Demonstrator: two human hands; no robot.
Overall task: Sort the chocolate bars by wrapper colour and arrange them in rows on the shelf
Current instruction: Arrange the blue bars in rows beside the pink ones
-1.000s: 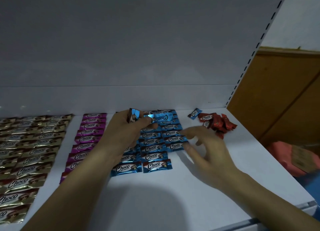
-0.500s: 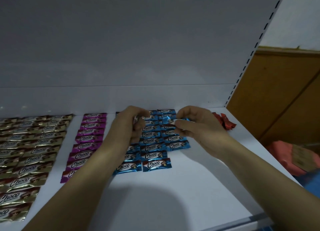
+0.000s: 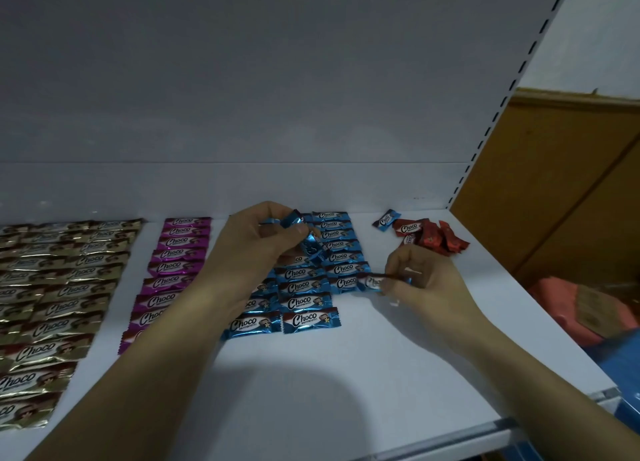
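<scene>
The right hand (image 3: pixel 429 280) pinches one blue bar (image 3: pixel 372 282) at the near end of the rightmost of three blue columns (image 3: pixel 304 287) on the shelf (image 3: pixel 346 391). The left hand (image 3: pixel 249 246) grips two more blue bars (image 3: pixel 294 220) above them. One purple column (image 3: pixel 173 266) lies left; one stray blue bar (image 3: pixel 386 218) lies beside the red heap (image 3: pixel 440 240).

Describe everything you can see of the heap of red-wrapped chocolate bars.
The red-wrapped bars form an unsorted heap at the back right of the white shelf. Wrappers look like shiny foil; one faces up showing white "Choco" lettering, others overlap at angles. A lone blue bar lies at its left edge. The right hand, just in front, holds none of them.
</scene>
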